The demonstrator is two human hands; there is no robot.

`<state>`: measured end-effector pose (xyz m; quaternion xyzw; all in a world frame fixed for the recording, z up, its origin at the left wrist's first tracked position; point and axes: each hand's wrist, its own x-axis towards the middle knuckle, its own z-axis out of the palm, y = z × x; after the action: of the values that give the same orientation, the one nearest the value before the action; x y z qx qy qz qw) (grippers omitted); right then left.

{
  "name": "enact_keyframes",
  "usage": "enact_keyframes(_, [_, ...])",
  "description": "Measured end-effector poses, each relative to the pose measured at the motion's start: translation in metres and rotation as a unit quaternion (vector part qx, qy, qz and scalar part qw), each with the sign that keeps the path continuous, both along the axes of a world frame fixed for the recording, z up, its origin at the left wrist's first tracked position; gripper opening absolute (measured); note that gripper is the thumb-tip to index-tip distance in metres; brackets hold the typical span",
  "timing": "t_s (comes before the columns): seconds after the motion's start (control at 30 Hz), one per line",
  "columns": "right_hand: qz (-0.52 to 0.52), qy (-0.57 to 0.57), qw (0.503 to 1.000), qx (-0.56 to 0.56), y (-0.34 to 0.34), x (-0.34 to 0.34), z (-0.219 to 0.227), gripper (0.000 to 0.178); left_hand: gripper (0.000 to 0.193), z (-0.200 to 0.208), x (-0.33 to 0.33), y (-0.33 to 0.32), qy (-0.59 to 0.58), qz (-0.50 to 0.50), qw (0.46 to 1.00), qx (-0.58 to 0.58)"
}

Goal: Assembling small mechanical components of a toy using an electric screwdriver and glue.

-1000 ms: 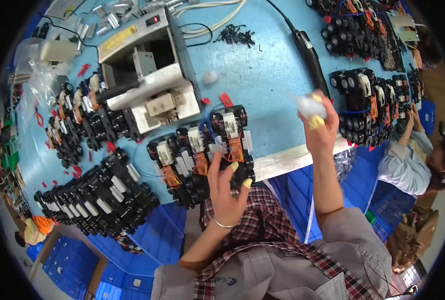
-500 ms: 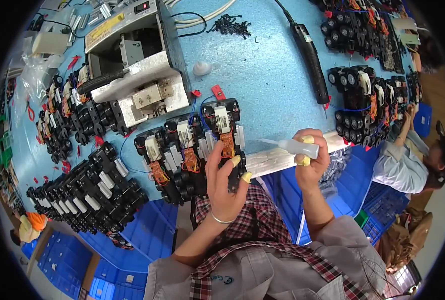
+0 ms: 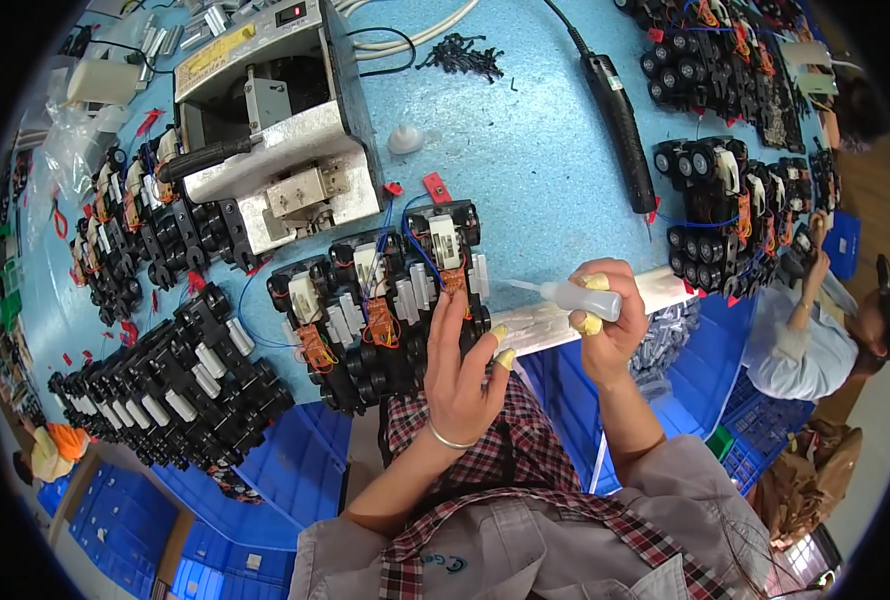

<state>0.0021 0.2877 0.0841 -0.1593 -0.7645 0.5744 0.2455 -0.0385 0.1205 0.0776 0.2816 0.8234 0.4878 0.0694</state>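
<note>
My right hand point(image 3: 613, 340) is closed round a small white squeeze bottle point(image 3: 572, 295), its thin nozzle pointing left. Yellow finger covers are on several of my fingertips. My left hand point(image 3: 462, 380) has its fingers stretched out; a fingertip rests at the orange-brown circuit board point(image 3: 453, 279) of the rightmost toy vehicle chassis point(image 3: 445, 230) in front of me. Beside it, two similar black chassis stand in the row, one in the middle point(image 3: 369, 262) and one at the left point(image 3: 305, 290), with white parts, silver pieces and wires. The nozzle tip is apart from the board.
A metal bench machine point(image 3: 285, 190) with a black handle stands at the left back. An electric screwdriver point(image 3: 617, 130) lies to the right, black screws point(image 3: 462, 57) at the back. More chassis fill the left point(image 3: 180, 385) and right point(image 3: 710, 165). A co-worker point(image 3: 805, 330) sits at right.
My right hand has moved slightly left with the squeeze bottle, bringing its nozzle nearer the rightmost chassis. My left hand has shifted a little right and its fingers have straightened.
</note>
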Motion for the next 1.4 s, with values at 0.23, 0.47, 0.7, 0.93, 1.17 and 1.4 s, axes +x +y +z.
enact_keyframes(0.23, [-0.006,0.006,1.0,0.006,0.0,-0.005,0.002,0.03,0.029,0.0,-0.001,0.002,0.023,-0.023,0.998,-0.045])
enact_keyframes(0.47, [0.003,0.0,1.0,0.018,0.001,-0.006,0.004,0.03,0.03,0.005,-0.002,0.006,0.045,-0.052,0.989,-0.131])
enact_keyframes(0.7, [0.018,-0.021,0.999,0.041,0.002,-0.007,0.007,0.031,0.032,0.002,-0.002,0.004,0.081,-0.081,0.974,-0.195])
enact_keyframes(0.93, [0.038,0.036,0.998,0.047,-0.012,-0.024,0.026,0.036,0.022,0.011,-0.001,0.011,0.112,-0.102,0.946,-0.287])
enact_keyframes(1.17, [0.139,0.012,0.972,0.188,-0.025,-0.047,0.032,0.036,0.029,0.009,0.005,0.013,0.131,-0.098,0.932,-0.323])
enact_keyframes(1.4, [0.142,-0.002,0.967,0.211,-0.029,-0.051,0.029,0.034,0.03,0.009,0.005,0.013,0.115,-0.089,0.941,-0.305])
